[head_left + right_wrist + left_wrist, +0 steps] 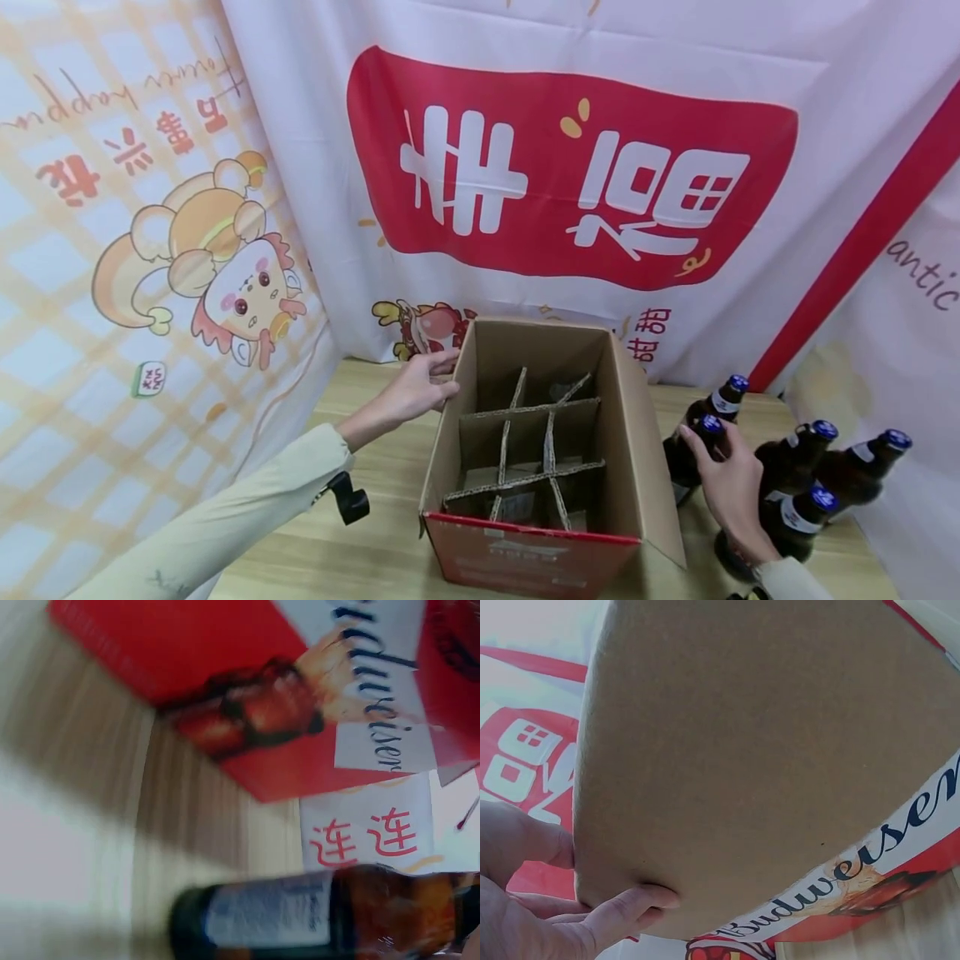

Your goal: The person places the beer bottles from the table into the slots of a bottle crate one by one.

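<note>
An upright cardboard beer box (540, 558) stands in the middle of the table with its top open, and cardboard dividers (525, 408) split its inside into cells. My left hand (420, 383) holds the box's far left corner, one digit lying along the brown side wall in the left wrist view. Right of the box, my right hand (727, 479) grips a brown beer bottle (678, 462) by its neck, just below the blue cap. This bottle's label and base show in the right wrist view, alongside the red printed box.
Another beer bottle (726, 406) stands just behind the held one. More bottles (862, 471) are grouped to the right of my right hand. A side flap (652, 450) folds outward from the box toward the bottles. Printed cloth (570, 167) hangs behind the wooden table (352, 517).
</note>
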### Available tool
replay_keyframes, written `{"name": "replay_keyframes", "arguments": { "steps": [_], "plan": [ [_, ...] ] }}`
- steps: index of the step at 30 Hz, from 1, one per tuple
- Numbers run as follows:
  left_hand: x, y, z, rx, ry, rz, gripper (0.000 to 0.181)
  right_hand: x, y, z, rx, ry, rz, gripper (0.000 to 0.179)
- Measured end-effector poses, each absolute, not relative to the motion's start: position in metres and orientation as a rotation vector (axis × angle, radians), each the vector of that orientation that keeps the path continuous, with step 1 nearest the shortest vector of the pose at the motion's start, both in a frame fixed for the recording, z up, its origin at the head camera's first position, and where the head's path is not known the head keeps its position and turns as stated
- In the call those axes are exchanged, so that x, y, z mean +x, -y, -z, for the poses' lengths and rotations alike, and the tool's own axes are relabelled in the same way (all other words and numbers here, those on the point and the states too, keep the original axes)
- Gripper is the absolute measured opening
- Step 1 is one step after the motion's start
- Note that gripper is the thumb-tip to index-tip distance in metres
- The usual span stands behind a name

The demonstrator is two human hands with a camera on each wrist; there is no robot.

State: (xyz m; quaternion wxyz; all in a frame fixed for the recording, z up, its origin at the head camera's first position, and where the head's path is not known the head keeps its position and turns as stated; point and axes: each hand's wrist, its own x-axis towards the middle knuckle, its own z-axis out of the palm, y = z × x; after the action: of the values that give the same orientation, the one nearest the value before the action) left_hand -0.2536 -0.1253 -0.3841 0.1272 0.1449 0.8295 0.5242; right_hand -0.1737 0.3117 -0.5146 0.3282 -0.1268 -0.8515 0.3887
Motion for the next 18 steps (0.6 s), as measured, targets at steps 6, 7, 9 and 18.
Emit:
{"name": "replay_keyframes", "arguments": {
  "steps": [6,7,9,18],
  "plan": [
    [-0.246,0.127,0.386,0.436,-2.404,-1.548,0.066,-0.166,-0.311,0.529,-0.324,2.127,-1.2,0.041],
    [-0.245,0.127,0.386,0.435,-2.4,-1.549,0.067,-0.165,-0.312,0.53,-0.313,2.118,-1.202,0.041],
    [-0.244,0.126,0.385,0.431,-2.394,-1.55,0.067,-0.166,-0.313,0.531,-0.311,2.102,-1.201,0.039],
    [-0.245,0.129,0.385,0.361,-2.302,-1.607,0.067,-0.174,-0.315,0.525,-0.401,2.149,-1.144,0.043]
  ]
}}
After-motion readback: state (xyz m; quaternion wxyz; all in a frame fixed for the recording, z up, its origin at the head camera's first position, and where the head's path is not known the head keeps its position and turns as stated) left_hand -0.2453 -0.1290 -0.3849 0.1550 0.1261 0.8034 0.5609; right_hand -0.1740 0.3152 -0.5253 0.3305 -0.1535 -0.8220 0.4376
